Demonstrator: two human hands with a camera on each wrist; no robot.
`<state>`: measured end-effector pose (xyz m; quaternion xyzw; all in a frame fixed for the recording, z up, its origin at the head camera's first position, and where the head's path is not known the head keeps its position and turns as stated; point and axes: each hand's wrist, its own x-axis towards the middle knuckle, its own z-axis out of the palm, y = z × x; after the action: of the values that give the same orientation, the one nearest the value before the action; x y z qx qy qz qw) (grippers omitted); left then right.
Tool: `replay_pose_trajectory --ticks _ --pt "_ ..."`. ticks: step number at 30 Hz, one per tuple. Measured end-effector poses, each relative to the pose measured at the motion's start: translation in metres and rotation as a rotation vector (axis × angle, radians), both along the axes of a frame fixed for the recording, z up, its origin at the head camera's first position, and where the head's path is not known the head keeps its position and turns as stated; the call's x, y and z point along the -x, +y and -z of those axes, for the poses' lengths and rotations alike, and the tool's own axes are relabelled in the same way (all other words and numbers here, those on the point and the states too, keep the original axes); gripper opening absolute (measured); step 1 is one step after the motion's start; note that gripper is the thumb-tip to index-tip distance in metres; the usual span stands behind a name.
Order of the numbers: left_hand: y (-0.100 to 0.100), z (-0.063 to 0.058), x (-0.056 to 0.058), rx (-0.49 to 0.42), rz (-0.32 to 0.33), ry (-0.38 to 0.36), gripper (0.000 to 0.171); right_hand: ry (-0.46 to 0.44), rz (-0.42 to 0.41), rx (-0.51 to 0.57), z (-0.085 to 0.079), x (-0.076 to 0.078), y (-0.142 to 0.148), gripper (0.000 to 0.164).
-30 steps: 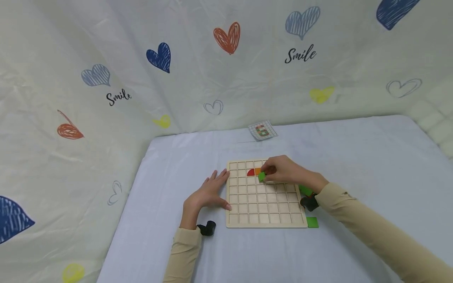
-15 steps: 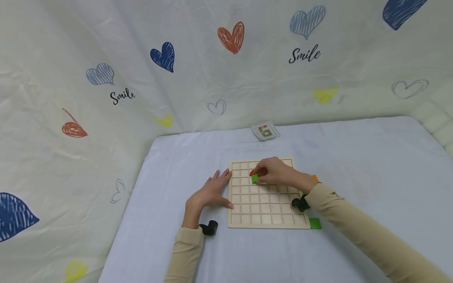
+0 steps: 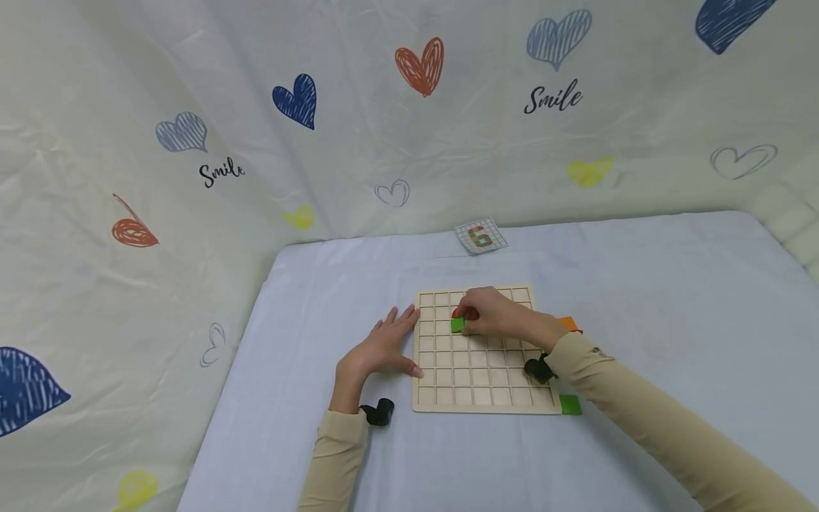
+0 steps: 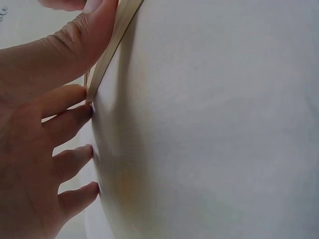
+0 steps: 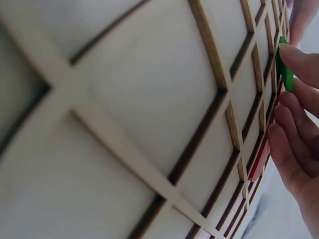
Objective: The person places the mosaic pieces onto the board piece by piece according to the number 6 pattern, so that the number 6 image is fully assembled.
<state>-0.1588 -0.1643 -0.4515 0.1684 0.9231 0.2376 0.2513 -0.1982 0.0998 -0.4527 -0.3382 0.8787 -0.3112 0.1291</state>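
Note:
A wooden grid board (image 3: pixel 480 375) lies flat on the white-covered table. My right hand (image 3: pixel 495 313) pinches a green square tile (image 3: pixel 457 325) between thumb and finger, at a cell in the board's upper part. In the right wrist view the green tile (image 5: pixel 285 69) stands tilted against the grid, and a red piece (image 5: pixel 259 159) sits on the board under the other fingers. Part of that red piece (image 3: pixel 455 313) peeks out beside the right fingertips in the head view. My left hand (image 3: pixel 377 350) rests with spread fingers at the board's left edge, thumb on its rim.
A card with a coloured grid pattern (image 3: pixel 481 236) lies at the table's back edge. Right of the board are a loose green tile (image 3: pixel 571 404) and an orange piece (image 3: pixel 567 323), partly covered by the right forearm. A heart-printed curtain (image 3: pixel 345 142) hangs behind.
My right hand has carried the green tile left across the board and slightly down to a cell below the red piece. An orange tile on the board has become hidden. The left hand keeps its place.

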Motion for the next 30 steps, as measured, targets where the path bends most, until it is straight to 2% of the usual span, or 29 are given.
replay_pose_trajectory --ticks 12,19,30 --pt "0.000 -0.001 0.000 -0.008 -0.009 -0.004 0.117 -0.006 -0.007 -0.008 -0.006 -0.005 0.001 0.021" --pt "0.000 0.002 0.000 -0.002 -0.016 -0.008 0.117 0.026 -0.004 -0.006 -0.012 -0.008 0.017 0.018" --pt "0.002 0.000 0.000 0.010 -0.012 0.000 0.117 -0.041 0.133 -0.035 -0.013 -0.012 0.055 0.025"
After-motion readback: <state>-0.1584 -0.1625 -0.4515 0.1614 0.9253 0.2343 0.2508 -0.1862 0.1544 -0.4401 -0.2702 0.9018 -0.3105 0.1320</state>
